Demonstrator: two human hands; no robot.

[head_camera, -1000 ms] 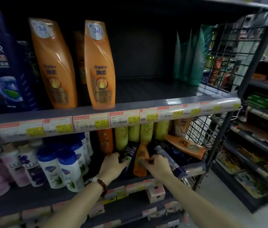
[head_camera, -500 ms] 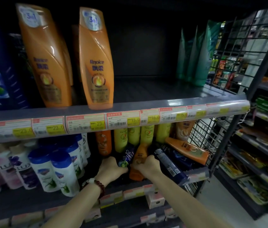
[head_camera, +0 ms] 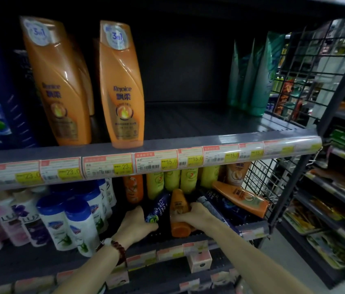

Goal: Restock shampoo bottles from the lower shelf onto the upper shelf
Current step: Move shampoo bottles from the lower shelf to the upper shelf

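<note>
Orange shampoo bottle in right hand, dark bottle in left hand, lower shelf.

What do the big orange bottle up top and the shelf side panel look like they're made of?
Big orange bottle: probably glossy plastic, judging by its bright highlights and smooth moulded curves. Side panel: dark wire grid, likely coated metal; the goods behind show through it.

One head-worn wide-angle view faces a store rack from close range, looking forward and slightly down. The upper shelf crosses mid-frame, the lower shelf sits beneath, and both forearms enter from the bottom edge. An aisle shows at right.
</note>
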